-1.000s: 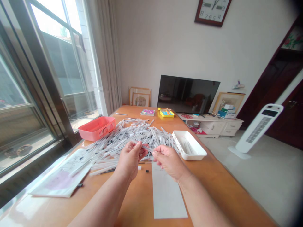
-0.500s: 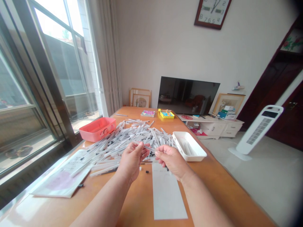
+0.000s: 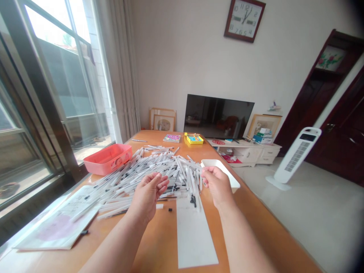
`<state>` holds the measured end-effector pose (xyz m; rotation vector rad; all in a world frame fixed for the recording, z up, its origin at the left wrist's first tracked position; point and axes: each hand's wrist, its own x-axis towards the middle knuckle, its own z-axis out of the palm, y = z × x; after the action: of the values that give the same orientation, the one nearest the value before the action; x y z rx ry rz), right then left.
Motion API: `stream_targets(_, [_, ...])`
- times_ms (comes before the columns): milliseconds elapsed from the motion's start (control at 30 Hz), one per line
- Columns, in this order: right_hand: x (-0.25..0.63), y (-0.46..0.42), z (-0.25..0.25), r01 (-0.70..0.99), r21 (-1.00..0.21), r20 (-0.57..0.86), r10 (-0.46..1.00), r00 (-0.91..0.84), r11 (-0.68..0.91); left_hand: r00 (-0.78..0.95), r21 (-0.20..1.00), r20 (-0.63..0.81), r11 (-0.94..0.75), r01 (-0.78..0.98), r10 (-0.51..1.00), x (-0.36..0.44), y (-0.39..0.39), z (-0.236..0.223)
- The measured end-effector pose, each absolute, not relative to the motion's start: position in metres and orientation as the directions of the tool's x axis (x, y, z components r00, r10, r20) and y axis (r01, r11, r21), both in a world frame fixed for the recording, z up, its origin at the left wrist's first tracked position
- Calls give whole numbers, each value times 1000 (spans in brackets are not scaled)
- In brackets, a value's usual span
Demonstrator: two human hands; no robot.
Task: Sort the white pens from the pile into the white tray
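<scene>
My left hand [image 3: 150, 195] hovers over the near edge of a wide heap of pens with pale, see-through barrels [image 3: 153, 167]. Its fingers are loosely bent and apart, and nothing shows in them. My right hand [image 3: 217, 184] is in front of the white tray [image 3: 234, 182], hiding part of it. Thumb and fingertips are pinched together there; whatever they hold is too faint to make out. A small white piece [image 3: 159, 206] and a black cap [image 3: 170, 209] lie on the table beside my left hand. Black pieces [image 3: 193, 200] rest at the top of a white paper strip [image 3: 196, 235].
A pink basket [image 3: 108, 159] stands left of the heap, and a printed booklet [image 3: 57, 223] lies nearer me. Farther back on the wooden table [image 3: 159, 242] are a colourful book [image 3: 171, 138] and a yellow box [image 3: 195, 139]. A tower fan [image 3: 297, 157] stands on the floor at right.
My hands were close together on a thin pale pen; now they are apart, the right one moved toward the white tray. The left fingers have loosened. The view has shifted slightly.
</scene>
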<state>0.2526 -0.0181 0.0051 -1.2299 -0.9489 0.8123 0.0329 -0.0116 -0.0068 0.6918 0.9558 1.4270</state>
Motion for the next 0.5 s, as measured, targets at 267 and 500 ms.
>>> stream_targets(267, [299,2,-14,64,-966,207,602,771,249,-85,898,-148,98,-430,985,36,-14,-4])
stream_targets(500, [300,2,-11,-11,-950,184,588,787,312,-59,908,-153,117,-403,986,37,-14,-5])
